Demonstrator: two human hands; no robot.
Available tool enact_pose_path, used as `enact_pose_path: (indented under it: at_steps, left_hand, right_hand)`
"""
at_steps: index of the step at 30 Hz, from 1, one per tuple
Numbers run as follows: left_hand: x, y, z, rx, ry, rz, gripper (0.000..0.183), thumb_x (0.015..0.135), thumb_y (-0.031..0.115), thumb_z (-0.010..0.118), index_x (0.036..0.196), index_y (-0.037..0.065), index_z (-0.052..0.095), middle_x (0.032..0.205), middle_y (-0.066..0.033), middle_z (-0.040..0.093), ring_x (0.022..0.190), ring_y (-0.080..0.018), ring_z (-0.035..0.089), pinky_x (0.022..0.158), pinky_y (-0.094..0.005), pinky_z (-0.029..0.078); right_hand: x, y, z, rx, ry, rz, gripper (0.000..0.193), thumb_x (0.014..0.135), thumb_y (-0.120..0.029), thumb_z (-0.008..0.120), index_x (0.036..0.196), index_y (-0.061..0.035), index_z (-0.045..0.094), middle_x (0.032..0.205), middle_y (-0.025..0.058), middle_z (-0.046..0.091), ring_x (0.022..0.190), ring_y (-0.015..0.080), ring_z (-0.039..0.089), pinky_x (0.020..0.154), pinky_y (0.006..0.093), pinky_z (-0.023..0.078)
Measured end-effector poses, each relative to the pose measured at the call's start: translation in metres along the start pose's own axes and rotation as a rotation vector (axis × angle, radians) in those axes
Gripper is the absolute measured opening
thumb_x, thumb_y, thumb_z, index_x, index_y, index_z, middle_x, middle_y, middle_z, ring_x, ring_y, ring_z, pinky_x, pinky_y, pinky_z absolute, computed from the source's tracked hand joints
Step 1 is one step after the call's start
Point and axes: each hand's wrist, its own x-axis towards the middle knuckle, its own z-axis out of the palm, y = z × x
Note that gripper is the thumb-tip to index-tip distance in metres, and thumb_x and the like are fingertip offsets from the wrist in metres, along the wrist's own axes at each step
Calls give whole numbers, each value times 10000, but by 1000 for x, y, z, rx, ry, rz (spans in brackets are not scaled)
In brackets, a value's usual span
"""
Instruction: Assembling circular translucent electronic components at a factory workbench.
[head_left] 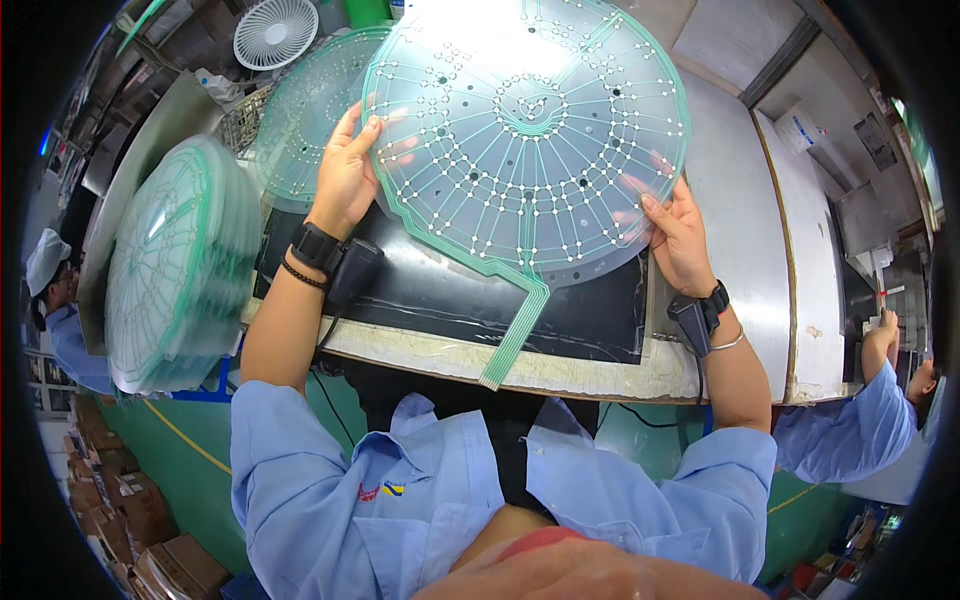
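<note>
Between my two hands is a large round clear sheet (530,150), a flexible printed circuit with green traces, rows of white dots and a tail hanging toward me. My left hand (348,165) grips its left edge, thumb on top and fingers showing through from beneath. At the lower right edge, my right hand (680,235) pinches it the same way. The sheet is raised above a black mat (480,310) on the workbench. Behind its left side lies another round circuit sheet (310,115), partly covered.
A thick stack of similar round sheets (165,265) stands at the left. A white fan (276,33) is at the back left. Each wrist wears a black device with a cable. Co-workers in blue sit at far left and right (850,430). Cardboard boxes (180,570) lie on the floor.
</note>
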Motion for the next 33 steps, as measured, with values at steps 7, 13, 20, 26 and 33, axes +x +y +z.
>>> enact_pose_path:
  at_steps: [7,13,20,26,33]
  left_hand:
    - [-1,1,2,3,13,-1,406,942,136,435,1324,80,310,1242,-168,504,926,-274,617,735,-359,539]
    - [-2,1,2,3,5,-5,399,943,137,433,1321,82,317,1240,-171,504,929,-272,618,732,-356,542]
    - [-2,-1,1,-1,5,-1,394,942,139,438,1319,92,331,1231,-165,510,930,-266,617,733,-359,541]
    - [-2,0,2,3,14,-8,396,940,142,446,1317,89,334,1231,-161,509,928,-261,616,742,-359,536]
    - [-2,-1,1,-30,17,10,365,936,120,443,1286,68,354,1168,-181,538,912,-299,620,719,-373,550]
  right_hand:
    - [0,0,0,-7,2,6,565,902,-70,490,1386,-82,199,1246,215,480,874,248,644,698,319,572]
    - [-2,-1,2,5,7,2,566,901,-63,489,1386,-81,199,1240,217,483,874,245,644,696,314,571]
    - [-2,0,1,-6,9,0,557,903,-55,479,1385,-84,202,1243,218,480,870,245,645,699,316,571]
    - [0,0,2,5,18,13,549,904,-52,473,1382,-90,207,1254,221,469,870,250,645,690,315,574]
    - [0,2,1,-12,16,11,546,907,-51,467,1383,-95,203,1256,212,472,867,248,647,679,308,574]
